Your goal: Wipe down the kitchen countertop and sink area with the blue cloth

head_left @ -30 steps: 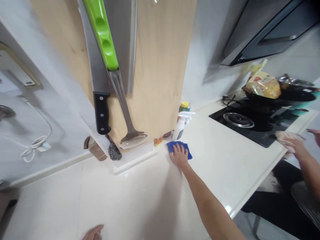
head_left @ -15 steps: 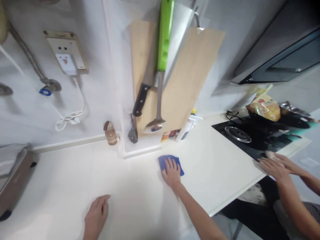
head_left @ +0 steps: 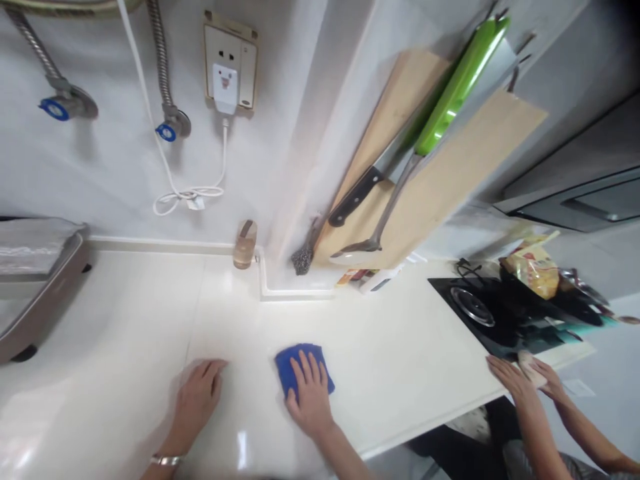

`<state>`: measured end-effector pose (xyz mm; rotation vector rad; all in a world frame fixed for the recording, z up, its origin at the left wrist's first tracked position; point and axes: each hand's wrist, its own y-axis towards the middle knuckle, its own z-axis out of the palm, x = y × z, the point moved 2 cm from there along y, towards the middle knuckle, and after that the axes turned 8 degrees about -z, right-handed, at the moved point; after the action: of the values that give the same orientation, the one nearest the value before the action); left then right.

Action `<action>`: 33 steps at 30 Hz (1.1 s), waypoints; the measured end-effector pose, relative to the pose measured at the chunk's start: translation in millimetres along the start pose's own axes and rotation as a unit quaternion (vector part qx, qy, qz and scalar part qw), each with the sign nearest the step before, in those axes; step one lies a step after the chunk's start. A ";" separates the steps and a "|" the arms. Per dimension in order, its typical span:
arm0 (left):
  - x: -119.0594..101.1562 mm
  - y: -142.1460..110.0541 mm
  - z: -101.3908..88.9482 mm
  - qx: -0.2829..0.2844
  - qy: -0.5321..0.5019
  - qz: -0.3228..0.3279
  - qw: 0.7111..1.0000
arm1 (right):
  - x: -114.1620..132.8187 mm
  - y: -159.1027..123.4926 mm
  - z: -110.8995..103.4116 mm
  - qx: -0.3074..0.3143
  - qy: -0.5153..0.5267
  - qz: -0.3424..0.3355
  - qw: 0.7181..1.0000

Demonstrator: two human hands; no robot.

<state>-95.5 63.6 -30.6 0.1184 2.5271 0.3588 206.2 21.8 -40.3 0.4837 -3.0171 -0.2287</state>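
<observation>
My right hand [head_left: 310, 393] presses down on a folded blue cloth [head_left: 289, 373] on the white countertop [head_left: 395, 360], fingers spread over it and thumb at its near edge. To the left, my left hand [head_left: 200, 393] rests on the same countertop, fingers loosely bent and a little apart from the thumb, holding nothing visible. A metal band circles that wrist. The cloth lies to the right of my left hand, apart from it.
A brown tumbler [head_left: 245, 245] stands by the wall corner. A cutting board [head_left: 470, 173], a black-handled knife [head_left: 356, 197] and a green-handled utensil [head_left: 460, 90] hang ahead. Left is a brown appliance [head_left: 47, 293]. Another person's hands [head_left: 520, 380] hold a pale cloth near the stove [head_left: 500, 327].
My right hand has slid the blue cloth left and nearer to me across the countertop. The view has swung left. My left hand still rests on the countertop.
</observation>
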 end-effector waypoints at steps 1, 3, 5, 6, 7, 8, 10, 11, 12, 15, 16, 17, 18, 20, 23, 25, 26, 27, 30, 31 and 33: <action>0.3 -0.3 0.3 0.001 -0.005 -0.001 1.000 | -7.8 4.9 -1.2 0.005 0.001 -0.009 1.000; 1.0 -1.0 1.0 0.002 -0.014 -0.003 1.000 | -27.8 18.7 -1.6 0.010 -0.006 0.001 1.000; 1.8 -1.9 1.9 0.001 -0.019 -0.005 1.000 | -49.9 34.9 0.4 0.011 -0.023 0.044 0.999; 2.2 -2.3 2.3 0.000 -0.019 -0.007 1.000 | -61.0 42.9 1.9 0.012 -0.032 0.068 0.997; 2.6 -2.5 2.8 -0.001 -0.018 -0.010 1.000 | -71.8 50.4 3.4 0.016 -0.040 0.088 0.995; 3.1 -2.7 3.3 -0.001 -0.016 -0.013 1.000 | -82.7 57.3 4.6 0.021 -0.048 0.104 0.993; 4.1 -2.8 4.4 0.004 -0.011 -0.017 1.000 | -105.3 69.2 5.6 0.030 -0.060 0.129 0.989; 4.7 -2.8 5.1 0.007 -0.009 -0.018 1.000 | -117.4 74.2 5.4 0.032 -0.064 0.143 0.987; 5.5 -2.8 5.8 0.008 -0.007 -0.021 1.000 | -129.9 78.6 5.2 0.032 -0.066 0.159 0.984; 8.7 -3.2 7.7 0.000 -0.003 -0.030 1.000 | -167.8 89.8 5.9 0.023 -0.064 0.221 0.973; 9.6 -3.4 8.1 -0.003 -0.002 -0.030 1.000 | -179.3 93.6 7.2 0.017 -0.062 0.239 0.969; 10.3 -3.7 8.2 -0.004 0.001 -0.029 1.000 | -190.0 97.7 9.0 0.011 -0.060 0.254 0.965; 10.6 -3.8 8.1 -0.004 0.005 -0.025 1.000 | -199.8 102.2 11.2 0.005 -0.058 0.267 0.962; 10.2 -3.6 6.7 -0.003 0.013 -0.015 1.000 | -217.4 112.3 15.6 -0.004 -0.054 0.289 0.956; 8.3 -1.8 3.5 -0.008 0.030 -0.003 1.000 | -241.8 128.6 20.3 0.005 -0.047 0.310 0.949; 7.6 -0.1 2.4 -0.013 0.039 0.007 0.999 | -256.8 138.2 22.0 0.027 -0.043 0.303 0.952; 7.6 0.6 2.2 -0.016 0.041 0.013 0.999 | -263.4 141.9 22.6 0.039 -0.043 0.295 0.954; 8.0 1.3 2.4 -0.020 0.040 0.019 0.999 | -269.0 144.7 23.2 0.050 -0.046 0.288 0.955; 10.0 2.4 3.5 -0.024 0.036 0.023 0.999 | -278.9 148.3 24.6 0.070 -0.063 0.278 0.956; 10.5 2.5 3.8 -0.021 0.036 0.021 0.999 | -279.7 148.4 24.9 0.073 -0.069 0.278 0.955; 10.7 2.5 4.0 -0.012 0.038 0.013 0.999 | -278.1 147.6 24.8 0.077 -0.077 0.275 0.955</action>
<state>-102.2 68.6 -38.9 0.1309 2.5963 0.4121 422.2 251.6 -55.9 -0.3943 -3.1774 0.0115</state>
